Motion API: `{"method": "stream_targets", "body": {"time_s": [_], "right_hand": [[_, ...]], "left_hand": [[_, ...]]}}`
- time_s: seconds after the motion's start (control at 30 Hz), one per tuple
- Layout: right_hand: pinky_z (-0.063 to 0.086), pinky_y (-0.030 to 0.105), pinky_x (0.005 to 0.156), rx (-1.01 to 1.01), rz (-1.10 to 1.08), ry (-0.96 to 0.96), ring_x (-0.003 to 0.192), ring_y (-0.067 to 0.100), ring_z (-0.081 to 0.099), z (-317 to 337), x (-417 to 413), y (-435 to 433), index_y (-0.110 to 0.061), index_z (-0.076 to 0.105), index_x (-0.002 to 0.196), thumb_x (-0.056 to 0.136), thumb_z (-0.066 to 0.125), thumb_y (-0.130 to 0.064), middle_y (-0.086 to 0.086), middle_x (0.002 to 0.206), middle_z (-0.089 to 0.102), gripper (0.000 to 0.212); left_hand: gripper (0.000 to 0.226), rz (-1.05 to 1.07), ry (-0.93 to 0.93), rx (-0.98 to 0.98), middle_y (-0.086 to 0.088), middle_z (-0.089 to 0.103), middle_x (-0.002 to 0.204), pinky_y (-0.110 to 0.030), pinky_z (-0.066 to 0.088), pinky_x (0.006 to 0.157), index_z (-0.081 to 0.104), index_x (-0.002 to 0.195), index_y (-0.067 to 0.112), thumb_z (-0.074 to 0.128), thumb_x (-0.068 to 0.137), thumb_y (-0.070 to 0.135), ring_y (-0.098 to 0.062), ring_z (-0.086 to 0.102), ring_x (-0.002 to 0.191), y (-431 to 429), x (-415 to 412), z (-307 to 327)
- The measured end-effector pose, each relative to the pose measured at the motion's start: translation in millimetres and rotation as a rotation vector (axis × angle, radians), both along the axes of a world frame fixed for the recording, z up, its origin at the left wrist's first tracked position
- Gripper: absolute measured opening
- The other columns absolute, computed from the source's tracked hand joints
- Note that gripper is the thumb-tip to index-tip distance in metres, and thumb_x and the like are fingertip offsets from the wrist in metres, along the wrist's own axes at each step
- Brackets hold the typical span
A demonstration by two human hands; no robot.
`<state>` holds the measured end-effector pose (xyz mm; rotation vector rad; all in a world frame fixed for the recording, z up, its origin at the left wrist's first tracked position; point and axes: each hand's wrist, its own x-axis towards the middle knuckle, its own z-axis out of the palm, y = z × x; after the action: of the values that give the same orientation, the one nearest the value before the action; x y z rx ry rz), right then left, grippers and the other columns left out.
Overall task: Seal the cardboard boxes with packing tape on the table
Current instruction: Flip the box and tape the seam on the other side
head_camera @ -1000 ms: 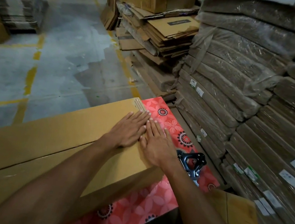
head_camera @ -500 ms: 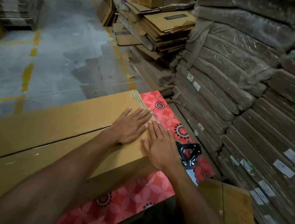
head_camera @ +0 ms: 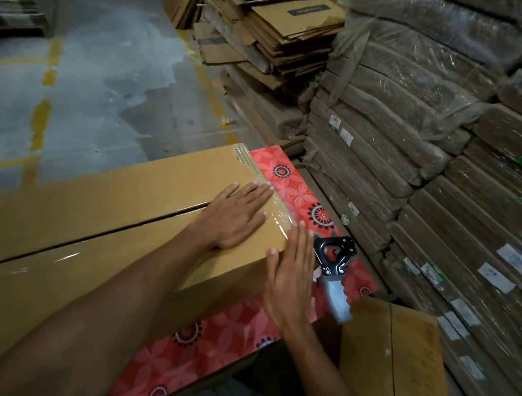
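Observation:
A long brown cardboard box [head_camera: 84,213] lies across the table with the red flowered cloth [head_camera: 222,340]. Clear packing tape [head_camera: 279,216] glints over the box's right end and along its centre seam. My left hand [head_camera: 232,217] rests flat on top of the box near that end, fingers spread. My right hand [head_camera: 291,279] lies flat against the box's right end face, fingers pointing up over the edge. A black and grey tape dispenser [head_camera: 335,272] lies on the cloth just right of my right hand, untouched.
Wrapped stacks of flat cardboard [head_camera: 449,160] rise close on the right. A loose cardboard sheet [head_camera: 396,369] leans below the table's right end. Piles of flattened boxes [head_camera: 281,28] stand behind. Grey floor with yellow lines [head_camera: 42,113] lies to the left.
My right hand has slid off the box top, down over its right edge onto the end face. My left hand has stayed flat on the top.

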<state>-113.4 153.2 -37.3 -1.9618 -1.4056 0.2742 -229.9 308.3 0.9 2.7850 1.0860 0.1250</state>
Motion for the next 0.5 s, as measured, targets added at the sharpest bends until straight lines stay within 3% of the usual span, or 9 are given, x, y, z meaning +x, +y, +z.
{"method": "stream_targets", "body": {"time_s": [0.13, 0.27, 0.33, 0.4, 0.5], "right_hand": [[0.033, 0.058, 0.117, 0.073, -0.123, 0.352, 0.157, 0.024, -0.003, -1, -38, 2, -0.031, -0.025, 0.156, 0.106, 0.025, -0.054, -0.015, 0.162, -0.033, 0.074], [0.025, 0.056, 0.121, -0.032, -0.171, 0.336, 0.155, 0.022, -0.014, 1, -55, -1, -0.027, -0.034, 0.152, 0.102, 0.022, -0.065, -0.004, 0.162, -0.035, 0.084], [0.008, 0.05, 0.127, -0.113, -0.183, 0.211, 0.154, 0.023, -0.017, 9, -51, -7, -0.017, -0.026, 0.155, 0.104, 0.028, -0.059, 0.006, 0.165, -0.026, 0.085], [-0.001, 0.042, 0.127, -0.054, -0.172, 0.098, 0.155, 0.022, -0.011, 21, -45, -6, -0.011, -0.005, 0.16, 0.106, 0.036, -0.044, 0.009, 0.169, -0.008, 0.076], [0.016, 0.046, 0.126, 0.074, 0.082, -0.072, 0.152, 0.027, 0.023, 39, -47, 18, -0.008, 0.039, 0.152, 0.098, 0.043, -0.022, 0.014, 0.162, 0.032, 0.056]], "left_hand": [[0.061, 0.015, -0.002, 0.015, 0.011, 0.001, 0.167, -0.04, 0.0, 0.125, -0.002, 0.16, 0.028, 0.009, 0.105, 0.051, -0.006, -0.003, 0.153, -3, 1, 1], [0.06, 0.017, 0.0, 0.01, 0.01, 0.002, 0.167, -0.04, 0.0, 0.125, 0.0, 0.161, 0.027, 0.011, 0.106, 0.05, -0.008, -0.002, 0.154, -3, 0, 2], [0.06, 0.026, -0.02, 0.006, 0.008, 0.005, 0.168, -0.039, 0.0, 0.125, 0.004, 0.161, 0.025, 0.013, 0.106, 0.049, -0.009, 0.0, 0.154, -4, -3, 4], [0.059, 0.068, -0.055, -0.008, 0.005, 0.01, 0.168, -0.039, 0.003, 0.125, 0.011, 0.161, 0.022, 0.016, 0.107, 0.047, -0.012, 0.003, 0.154, -9, -13, 7], [0.059, 0.146, -0.06, 0.027, 0.004, 0.01, 0.168, -0.042, 0.005, 0.124, 0.014, 0.16, 0.02, 0.017, 0.107, 0.045, -0.015, 0.004, 0.155, -31, -50, 8]]}}
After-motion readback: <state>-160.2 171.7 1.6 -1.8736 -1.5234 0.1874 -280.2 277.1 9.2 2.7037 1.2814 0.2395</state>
